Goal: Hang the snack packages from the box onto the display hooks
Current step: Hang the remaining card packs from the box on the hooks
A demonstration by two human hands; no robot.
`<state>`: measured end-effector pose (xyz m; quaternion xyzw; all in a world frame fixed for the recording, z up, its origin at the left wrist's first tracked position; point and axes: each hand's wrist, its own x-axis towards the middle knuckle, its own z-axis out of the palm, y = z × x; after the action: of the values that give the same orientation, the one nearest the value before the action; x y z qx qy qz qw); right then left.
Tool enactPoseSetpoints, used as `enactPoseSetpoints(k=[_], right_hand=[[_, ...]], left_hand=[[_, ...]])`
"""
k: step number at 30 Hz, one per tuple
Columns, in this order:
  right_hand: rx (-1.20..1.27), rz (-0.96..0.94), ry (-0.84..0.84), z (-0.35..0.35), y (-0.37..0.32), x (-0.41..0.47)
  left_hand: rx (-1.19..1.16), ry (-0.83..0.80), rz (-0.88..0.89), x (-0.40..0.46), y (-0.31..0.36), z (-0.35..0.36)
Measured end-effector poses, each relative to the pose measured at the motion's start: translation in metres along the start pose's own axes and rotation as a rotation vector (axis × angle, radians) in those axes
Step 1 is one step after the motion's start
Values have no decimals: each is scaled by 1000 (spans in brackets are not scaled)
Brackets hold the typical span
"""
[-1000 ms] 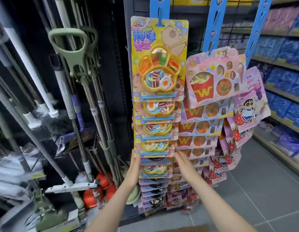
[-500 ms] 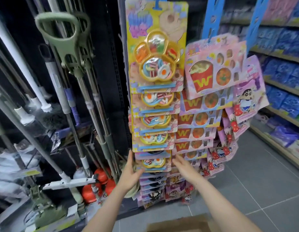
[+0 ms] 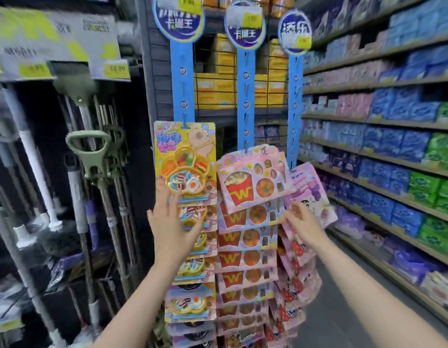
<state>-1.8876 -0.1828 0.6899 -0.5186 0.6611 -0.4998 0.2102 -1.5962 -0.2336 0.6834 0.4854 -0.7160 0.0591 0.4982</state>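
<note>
Your left hand [image 3: 174, 229] lies flat, fingers spread, on the yellow snack packages [image 3: 185, 159] hanging from the left blue hook strip [image 3: 184, 79]. Your right hand [image 3: 302, 222] touches the pink packages [image 3: 255, 179], fingers loose, gripping nothing. Press each column gently so the cards hang straight; the box isn't visible.

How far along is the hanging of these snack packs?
Mostly done, it seems: three blue strips carry packs nearly top to bottom, with free hooks above. Left hand lies open on the yellow packs, right hand reaches the pink ones. No box in view.
</note>
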Motion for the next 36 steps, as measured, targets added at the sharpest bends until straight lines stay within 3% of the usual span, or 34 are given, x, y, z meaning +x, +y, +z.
enactPoseSetpoints(k=[5, 12, 20, 22, 25, 30, 36], right_hand=[[-58, -112, 53, -31, -5, 54], [19, -199, -185, -28, -21, 90], [136, -149, -247, -12, 7, 73], [196, -106, -281, -16, 11, 76], [245, -117, -279, -17, 21, 74], [296, -136, -276, -5, 27, 67], [295, -113, -311, -6, 26, 70]], left_hand=[[248, -73, 41, 22, 48, 56], [421, 0, -34, 34, 45, 75], [440, -44, -24, 32, 47, 79], [468, -26, 39, 23, 50, 81], [544, -137, 194, 2, 58, 98], [642, -159, 75, -2, 42, 101], [601, -198, 68, -2, 42, 95]])
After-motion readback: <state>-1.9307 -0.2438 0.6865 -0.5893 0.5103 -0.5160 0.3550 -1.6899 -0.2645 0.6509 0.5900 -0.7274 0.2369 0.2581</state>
